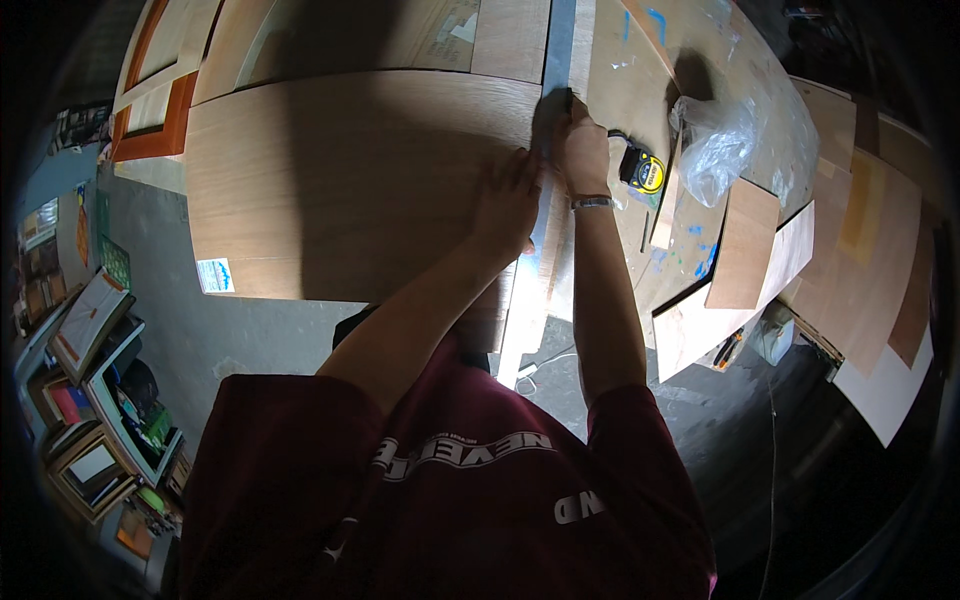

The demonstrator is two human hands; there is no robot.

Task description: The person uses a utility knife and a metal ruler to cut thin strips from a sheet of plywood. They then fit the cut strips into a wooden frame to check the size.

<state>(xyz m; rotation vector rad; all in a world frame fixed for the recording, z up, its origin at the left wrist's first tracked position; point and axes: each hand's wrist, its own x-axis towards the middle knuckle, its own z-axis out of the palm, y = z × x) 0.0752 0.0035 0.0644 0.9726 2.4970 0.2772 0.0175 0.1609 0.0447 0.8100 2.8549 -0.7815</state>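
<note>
1. Panel (370, 185) of pale brown wood lies flat in front of the person, to the left of a long metal straightedge (559, 50). Its near left corner carries a small label (215, 275).
2. Left hand (505, 205) is open and laid palm down, with fingers spread over the panel, close against the straightedge.
3. Right hand (583, 150) is on the right side of the straightedge, with fingers curled. Something small and dark shows at its fingertips, but I cannot tell what it is, or if it is gripped.
4. The panel seems thin for its width. I judge it not very heavy, but awkward; it should be firm when lying down and may bend if lifted from one side only.
5. For lifting, two opposite edges look the best hold, one hand at each. The edges could splinter, so a flat palm is kinder than sliding fingers.
6. The straightedge is probably stiff and rather smooth, so it may slip on the wood. Pressing from above with spread fingers, at two places well apart, should keep it steady; for carrying, its long sides are good to hold.
7. On the work table (612, 110), to the right, a tape measure (643, 170) lies near the right hand, and a clear plastic bag (718, 145), light and soft, lies farther off.
</note>
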